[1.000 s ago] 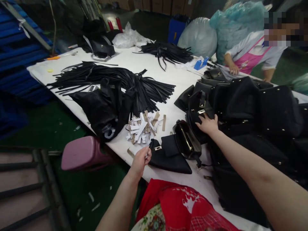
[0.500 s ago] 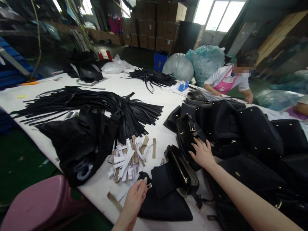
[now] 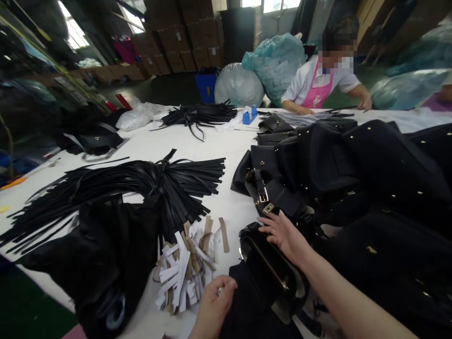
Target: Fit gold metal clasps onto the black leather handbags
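My left hand [image 3: 216, 303] is closed in a pinch, low in the middle of the head view. A small shiny metal fitting [image 3: 221, 291] shows between its fingers, mostly hidden. My right hand [image 3: 286, 238] is open, fingers apart, above a glossy black handbag [image 3: 266, 256] with gold hardware. Just beyond its fingertips lies another black bag [image 3: 278, 188], with a gold buckle and a gold rectangular plate [image 3: 269, 208]. Flat black material [image 3: 243, 301] spreads beside my left hand.
White and brown paper strips [image 3: 181, 268] are heaped left of my hands. Bundled black straps [image 3: 141, 176] and a black plastic bag [image 3: 95, 254] lie farther left. Several black bags [image 3: 381, 155] are piled at right. Across the table [image 3: 215, 141] a person in a pink apron [image 3: 319, 87] works.
My right hand has drawn back from the far black bag to above the nearer handbag. My left hand stays closed, its metal piece now less visible. The view has shifted right.
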Demonstrator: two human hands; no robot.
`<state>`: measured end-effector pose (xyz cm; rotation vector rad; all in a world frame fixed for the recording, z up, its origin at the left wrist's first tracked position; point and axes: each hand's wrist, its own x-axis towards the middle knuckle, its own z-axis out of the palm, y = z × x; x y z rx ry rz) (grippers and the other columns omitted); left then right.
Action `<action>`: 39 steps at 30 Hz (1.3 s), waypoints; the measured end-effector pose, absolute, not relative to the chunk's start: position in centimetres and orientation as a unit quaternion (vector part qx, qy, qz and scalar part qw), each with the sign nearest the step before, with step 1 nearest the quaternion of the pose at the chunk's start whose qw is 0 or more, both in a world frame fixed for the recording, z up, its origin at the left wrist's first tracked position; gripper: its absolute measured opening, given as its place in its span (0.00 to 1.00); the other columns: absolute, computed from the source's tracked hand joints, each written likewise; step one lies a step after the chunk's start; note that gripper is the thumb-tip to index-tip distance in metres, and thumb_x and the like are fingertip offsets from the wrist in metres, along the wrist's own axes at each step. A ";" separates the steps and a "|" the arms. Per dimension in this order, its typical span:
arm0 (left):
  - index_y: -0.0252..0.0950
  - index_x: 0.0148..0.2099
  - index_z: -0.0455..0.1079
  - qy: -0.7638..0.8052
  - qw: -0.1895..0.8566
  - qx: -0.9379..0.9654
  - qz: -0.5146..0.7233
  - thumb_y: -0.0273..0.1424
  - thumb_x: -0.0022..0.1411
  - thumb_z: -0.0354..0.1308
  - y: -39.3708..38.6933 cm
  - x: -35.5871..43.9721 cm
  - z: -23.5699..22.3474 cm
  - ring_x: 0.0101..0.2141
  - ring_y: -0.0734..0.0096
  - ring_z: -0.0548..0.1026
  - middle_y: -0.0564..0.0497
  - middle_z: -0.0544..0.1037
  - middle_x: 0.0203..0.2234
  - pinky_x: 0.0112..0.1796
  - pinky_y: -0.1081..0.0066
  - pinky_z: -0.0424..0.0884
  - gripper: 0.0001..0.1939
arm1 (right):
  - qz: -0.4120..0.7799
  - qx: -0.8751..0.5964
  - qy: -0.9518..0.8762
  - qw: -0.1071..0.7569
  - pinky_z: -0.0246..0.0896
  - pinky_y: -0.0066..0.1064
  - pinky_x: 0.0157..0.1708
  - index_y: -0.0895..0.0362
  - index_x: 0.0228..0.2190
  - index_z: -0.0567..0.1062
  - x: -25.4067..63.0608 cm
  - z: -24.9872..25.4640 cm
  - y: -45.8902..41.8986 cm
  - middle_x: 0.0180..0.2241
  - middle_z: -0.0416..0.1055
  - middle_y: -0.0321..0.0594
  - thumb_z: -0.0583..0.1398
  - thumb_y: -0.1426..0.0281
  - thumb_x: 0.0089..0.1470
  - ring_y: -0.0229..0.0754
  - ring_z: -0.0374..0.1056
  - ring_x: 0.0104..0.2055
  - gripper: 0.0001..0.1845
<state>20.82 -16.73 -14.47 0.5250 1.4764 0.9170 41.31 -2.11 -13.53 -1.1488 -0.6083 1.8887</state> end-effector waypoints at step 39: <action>0.38 0.34 0.72 0.534 0.356 0.757 0.124 0.26 0.62 0.57 -0.5 29.2 -8.9 0.33 0.67 0.72 0.51 0.77 0.30 0.37 0.67 0.66 0.05 | 0.629 -0.534 -0.390 0.409 0.63 0.31 0.20 0.54 0.12 0.71 45.0 -15.5 -1.8 0.13 0.67 0.38 0.61 0.44 0.50 0.38 0.63 0.17 0.31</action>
